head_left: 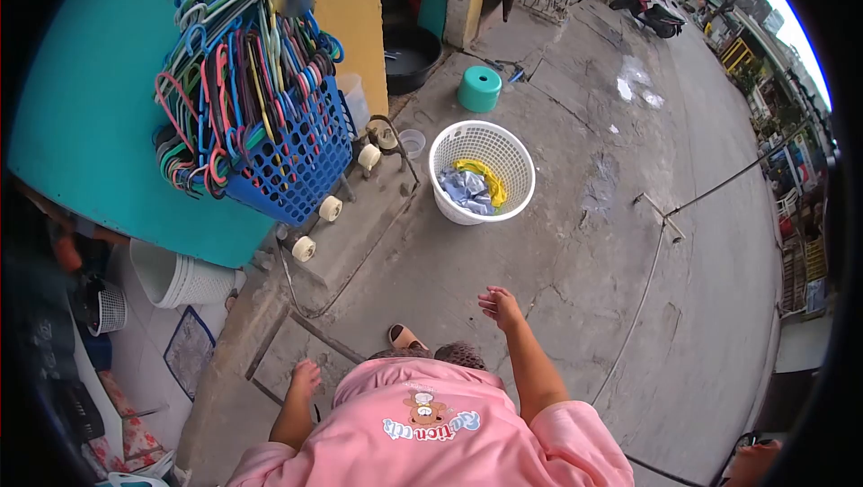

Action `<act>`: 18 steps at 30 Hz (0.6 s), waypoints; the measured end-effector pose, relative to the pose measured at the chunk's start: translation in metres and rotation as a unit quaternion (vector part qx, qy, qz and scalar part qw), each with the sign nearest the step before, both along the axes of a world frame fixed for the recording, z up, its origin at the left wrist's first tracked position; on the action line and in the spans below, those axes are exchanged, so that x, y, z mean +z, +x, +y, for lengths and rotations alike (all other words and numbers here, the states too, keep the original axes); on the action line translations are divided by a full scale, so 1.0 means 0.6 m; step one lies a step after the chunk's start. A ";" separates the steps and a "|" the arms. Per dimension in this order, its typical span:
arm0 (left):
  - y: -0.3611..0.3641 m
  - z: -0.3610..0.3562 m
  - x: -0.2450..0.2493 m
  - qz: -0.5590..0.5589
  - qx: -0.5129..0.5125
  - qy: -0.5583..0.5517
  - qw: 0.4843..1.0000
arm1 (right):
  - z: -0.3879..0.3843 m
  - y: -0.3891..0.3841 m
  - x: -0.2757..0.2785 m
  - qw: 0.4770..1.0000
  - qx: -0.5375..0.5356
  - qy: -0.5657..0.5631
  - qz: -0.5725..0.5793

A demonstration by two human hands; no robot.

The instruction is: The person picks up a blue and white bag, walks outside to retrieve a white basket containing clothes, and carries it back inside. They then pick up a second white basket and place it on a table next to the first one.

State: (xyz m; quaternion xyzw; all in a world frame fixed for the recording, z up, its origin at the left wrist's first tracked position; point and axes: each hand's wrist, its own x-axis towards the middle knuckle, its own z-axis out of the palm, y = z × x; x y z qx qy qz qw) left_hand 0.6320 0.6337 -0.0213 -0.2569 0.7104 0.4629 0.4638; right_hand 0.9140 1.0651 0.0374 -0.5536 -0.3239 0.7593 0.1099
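My right hand (499,305) is held out in front of my body, fingers loosely bent and apart, with nothing in it. Lower at the left, my left hand (306,378) hangs beside my pink shirt, its fingers slightly apart, and it too appears to hold nothing. Ahead of both hands, a white laundry basket (520,201) stands upright on the concrete. Inside it lie a yellow cloth (493,183) and a grey-blue cloth (465,188). Neither hand touches the basket. A blue plastic basket (310,177) packed with colourful clothes hangers (252,91) is at the upper left.
An upturned green tub (479,89) sits beyond the laundry basket, near a black basin (412,57). Pipes with cream caps (331,208) line the step on the left. A thin metal pole stand (665,217) is on the right. A parked motorcycle (652,10) is farther off.
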 end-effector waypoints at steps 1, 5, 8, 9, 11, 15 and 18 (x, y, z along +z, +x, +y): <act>-0.024 0.033 0.022 0.017 -0.024 0.014 0.999 | 0.000 0.019 -0.025 0.997 -0.069 -0.035 -0.016; -0.065 0.096 0.095 0.095 -0.028 0.055 0.994 | 0.024 0.047 -0.079 0.982 -0.159 -0.094 -0.041; -0.063 0.092 0.083 0.108 0.021 0.051 0.993 | 0.062 0.040 -0.109 0.968 -0.210 -0.121 -0.071; -0.046 0.073 0.071 0.112 0.048 0.040 0.992 | 0.079 0.032 -0.120 0.959 -0.241 -0.138 -0.056; -0.004 0.043 0.061 0.078 0.084 -0.001 0.993 | 0.114 0.005 -0.146 0.950 -0.264 -0.161 -0.044; 0.103 0.017 0.083 0.002 0.121 -0.032 0.992 | 0.211 -0.079 -0.191 0.933 -0.280 -0.226 -0.031; 0.186 0.020 0.101 -0.047 0.149 -0.070 0.985 | 0.286 -0.158 -0.197 0.919 -0.294 -0.263 -0.014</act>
